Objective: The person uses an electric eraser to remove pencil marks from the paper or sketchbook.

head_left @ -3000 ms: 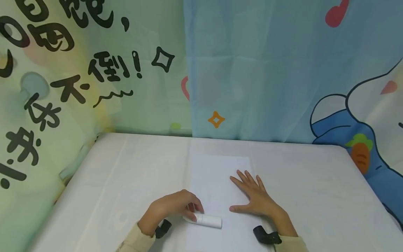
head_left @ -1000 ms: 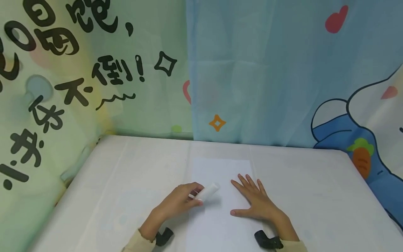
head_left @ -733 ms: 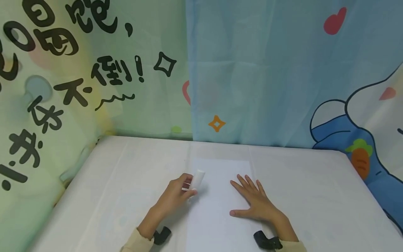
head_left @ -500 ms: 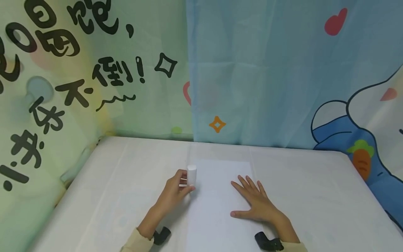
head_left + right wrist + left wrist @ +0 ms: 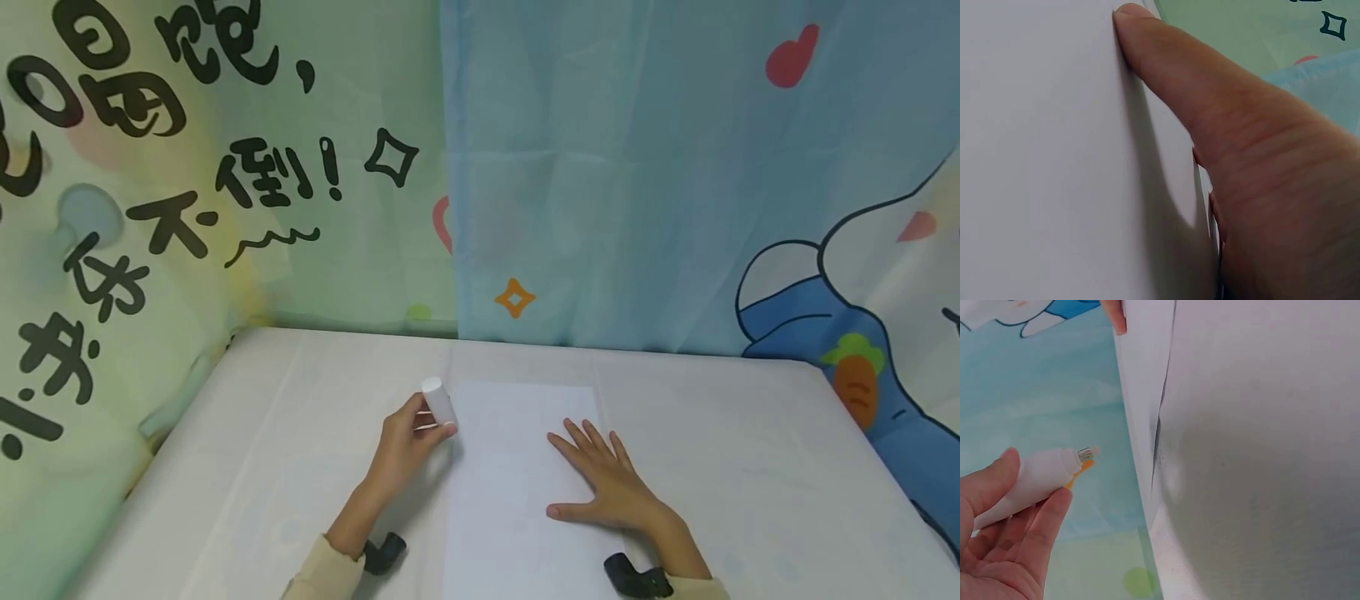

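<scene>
My left hand [image 5: 401, 446] grips a white electric eraser [image 5: 438, 402] between thumb and fingers, above the left edge of a white sheet of paper [image 5: 517, 542]. The eraser stands steeply, tilted a little, its blunt round end up. In the left wrist view, the eraser [image 5: 1035, 478] tapers to a slotted collar with a small pale tip, which points toward the tabletop. My right hand [image 5: 611, 479] lies flat with spread fingers on the right part of the sheet. In the right wrist view, its thumb [image 5: 1172, 56] stretches over the white surface.
The paper lies on a white-covered table [image 5: 315, 400]. Behind the table hangs a blue curtain [image 5: 600, 208] with cartoon prints, and on the left a pale green cloth [image 5: 360, 250] with black lettering. A black wrist mount [image 5: 386, 552] sits at the left wrist, another [image 5: 637, 575] at the right.
My left hand took hold of the eraser lying on the paper, lifted it, moved it left and away from me, and turned it from lying to nearly upright. My right hand stayed put.
</scene>
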`<act>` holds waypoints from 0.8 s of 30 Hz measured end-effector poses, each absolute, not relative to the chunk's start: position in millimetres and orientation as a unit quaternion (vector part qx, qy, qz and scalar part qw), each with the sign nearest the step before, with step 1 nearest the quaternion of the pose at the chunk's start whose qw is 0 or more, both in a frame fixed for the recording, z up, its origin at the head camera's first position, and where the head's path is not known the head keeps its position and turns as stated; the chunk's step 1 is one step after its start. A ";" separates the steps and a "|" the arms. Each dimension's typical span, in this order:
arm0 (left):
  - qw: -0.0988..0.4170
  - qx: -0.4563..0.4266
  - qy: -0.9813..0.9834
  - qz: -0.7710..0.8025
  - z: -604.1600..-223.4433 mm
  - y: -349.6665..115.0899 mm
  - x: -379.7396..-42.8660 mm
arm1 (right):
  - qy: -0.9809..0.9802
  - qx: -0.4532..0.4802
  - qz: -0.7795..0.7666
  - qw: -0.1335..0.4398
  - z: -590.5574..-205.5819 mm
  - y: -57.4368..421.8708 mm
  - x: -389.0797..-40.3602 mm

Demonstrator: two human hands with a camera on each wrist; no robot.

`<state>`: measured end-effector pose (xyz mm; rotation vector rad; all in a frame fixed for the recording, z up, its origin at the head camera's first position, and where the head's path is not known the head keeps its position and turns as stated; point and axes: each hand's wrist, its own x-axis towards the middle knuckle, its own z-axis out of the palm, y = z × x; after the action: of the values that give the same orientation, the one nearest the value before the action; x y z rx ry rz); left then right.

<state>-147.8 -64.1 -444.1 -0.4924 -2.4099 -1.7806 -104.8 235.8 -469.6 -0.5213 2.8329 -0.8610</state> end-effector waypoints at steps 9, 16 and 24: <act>0.056 -0.160 -0.779 -0.604 -444.3 -62.0 -155.5 | 0.942 -0.171 -0.280 0.064 -470.1 238.2 -106.8; 0.058 -0.165 -0.770 -0.614 -444.6 -61.7 -159.8 | 0.939 -0.177 -0.288 0.061 -470.9 236.2 -106.7; 0.037 -0.149 -0.763 -0.628 -445.6 -59.3 -169.5 | 0.940 -0.171 -0.288 0.069 -471.3 236.3 -104.5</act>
<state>-169.5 -59.3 -445.6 -0.4572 -2.3404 -1.9282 -104.5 236.3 -471.3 -0.5150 2.8300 -0.8676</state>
